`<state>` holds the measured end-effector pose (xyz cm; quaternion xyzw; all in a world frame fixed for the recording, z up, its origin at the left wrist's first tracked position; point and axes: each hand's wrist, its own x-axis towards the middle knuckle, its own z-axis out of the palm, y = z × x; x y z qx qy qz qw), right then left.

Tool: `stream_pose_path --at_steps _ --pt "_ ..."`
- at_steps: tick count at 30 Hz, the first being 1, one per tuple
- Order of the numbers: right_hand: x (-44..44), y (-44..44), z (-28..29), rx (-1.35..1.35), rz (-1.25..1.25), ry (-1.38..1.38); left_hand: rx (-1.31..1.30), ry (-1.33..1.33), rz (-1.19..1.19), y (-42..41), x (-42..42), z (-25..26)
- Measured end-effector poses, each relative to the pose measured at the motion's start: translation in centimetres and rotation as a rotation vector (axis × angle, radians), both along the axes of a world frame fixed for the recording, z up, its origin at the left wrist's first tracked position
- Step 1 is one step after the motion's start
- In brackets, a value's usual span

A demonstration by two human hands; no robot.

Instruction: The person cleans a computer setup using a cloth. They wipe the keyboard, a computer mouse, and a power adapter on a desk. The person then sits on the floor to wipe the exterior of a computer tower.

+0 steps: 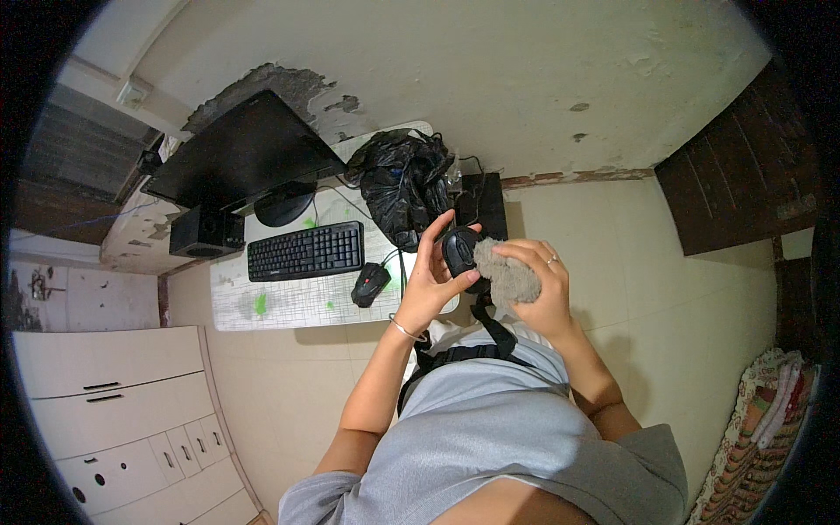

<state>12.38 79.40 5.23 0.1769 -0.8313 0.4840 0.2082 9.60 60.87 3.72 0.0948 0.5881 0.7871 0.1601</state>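
My left hand (434, 275) holds a black rounded object (459, 252), possibly a computer mouse or a headphone ear cup, between thumb and fingers. A crumpled grey cloth (515, 279) is gripped in my right hand (548, 282), and its edge touches the right side of the black object. Both hands are raised in front of my body, just beyond the right end of the desk. The underside of the black object is hidden.
On the white patterned desk (289, 308) are a black keyboard (305, 251), a wired mouse (371, 285), a monitor (249, 151), a speaker (207, 231) and a black plastic bag (403, 184). White cabinets (131, 387) stand at the left, and folded textiles (755, 433) lie at the lower right.
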Motion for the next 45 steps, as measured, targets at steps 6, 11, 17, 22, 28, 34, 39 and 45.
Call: stream_pose_path --at_steps 6,11,17,22,28,34,39,45 --pt "-0.8 -0.1 -0.8 -0.061 -0.091 -0.083 -0.085 -0.049 -0.049 -0.7 0.1 -0.4" --pt "-1.6 1.0 -1.9 -0.073 -0.183 -0.123 -0.072 -0.117 -0.027 -1.0 0.4 -2.1" --pt "-0.8 2.5 -4.1 -0.148 -0.246 -0.218 -0.222 -0.259 0.073 -4.2 0.2 -10.7" --pt "0.5 4.0 -6.9 -0.316 -0.29 -0.344 -0.331 -0.342 0.114 -6.2 0.8 -16.8" --pt "2.3 4.7 -7.3 -1.167 -0.343 -0.66 -0.549 -0.291 0.158 -8.2 0.9 -25.1" --pt "4.6 4.9 -9.5 -1.65 -0.401 -0.841 -0.781 -0.118 0.225 -10.2 0.6 -29.4" --pt "6.5 3.2 -6.6 -1.63 -0.59 -0.914 -1.026 0.062 0.274 -9.0 1.5 -28.6" --pt "6.7 5.0 -7.5 -1.636 -0.416 -0.916 -1.049 0.205 0.371 -7.4 3.4 -26.3"
